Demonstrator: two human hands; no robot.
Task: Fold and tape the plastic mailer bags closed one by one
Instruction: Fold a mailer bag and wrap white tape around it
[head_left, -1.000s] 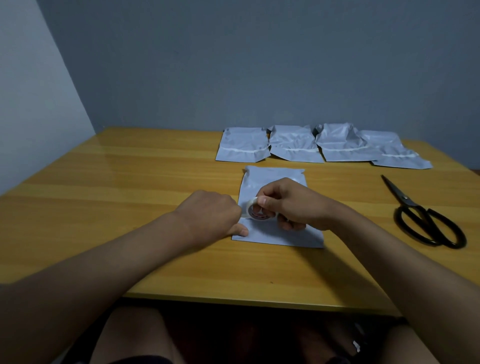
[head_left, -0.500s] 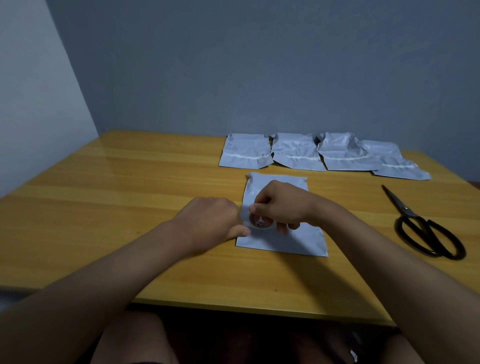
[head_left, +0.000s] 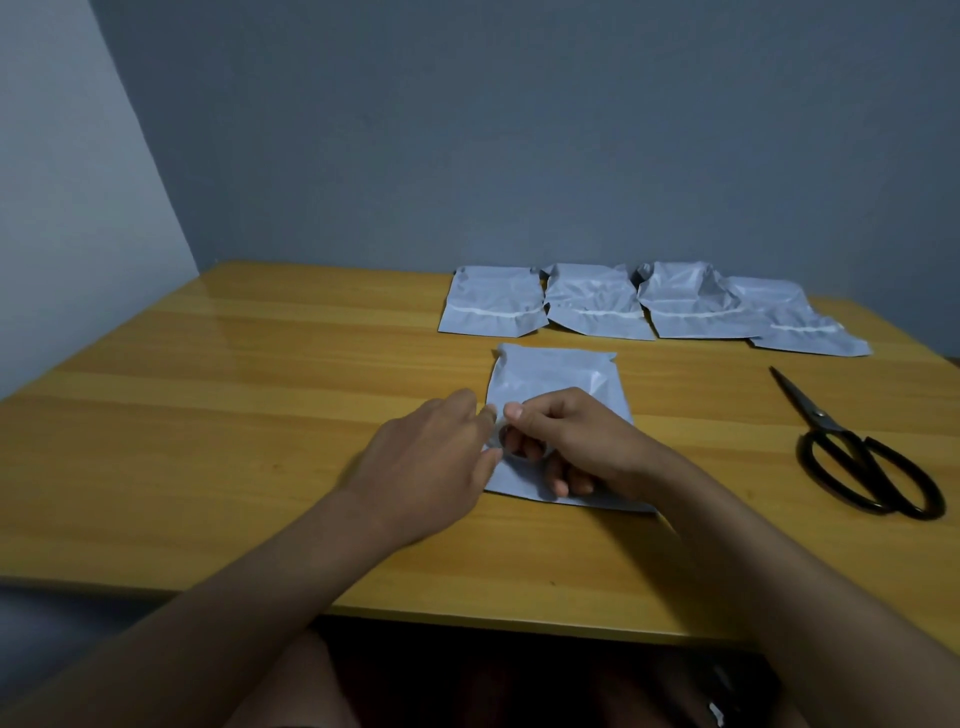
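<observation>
A pale grey mailer bag (head_left: 558, 374) lies flat on the wooden table (head_left: 260, 415) in front of me. My right hand (head_left: 571, 441) rests over the bag's lower half and holds a small roll of white tape (head_left: 506, 441), mostly hidden by the fingers. My left hand (head_left: 436, 457) is just left of the roll, its fingertips pinched at the roll's edge; whether they hold the tape end is blurred. Several more mailer bags (head_left: 597, 306) lie in a row at the back, each with a white strip across it.
Black scissors (head_left: 852, 452) lie on the table to the right, blades pointing away from me. Grey walls stand behind the table and to the left. My knees show below the table's near edge.
My head has tilted up, so everything sits lower in view. My right hand turned the tape roll slightly and my left fingers moved up against its edge.
</observation>
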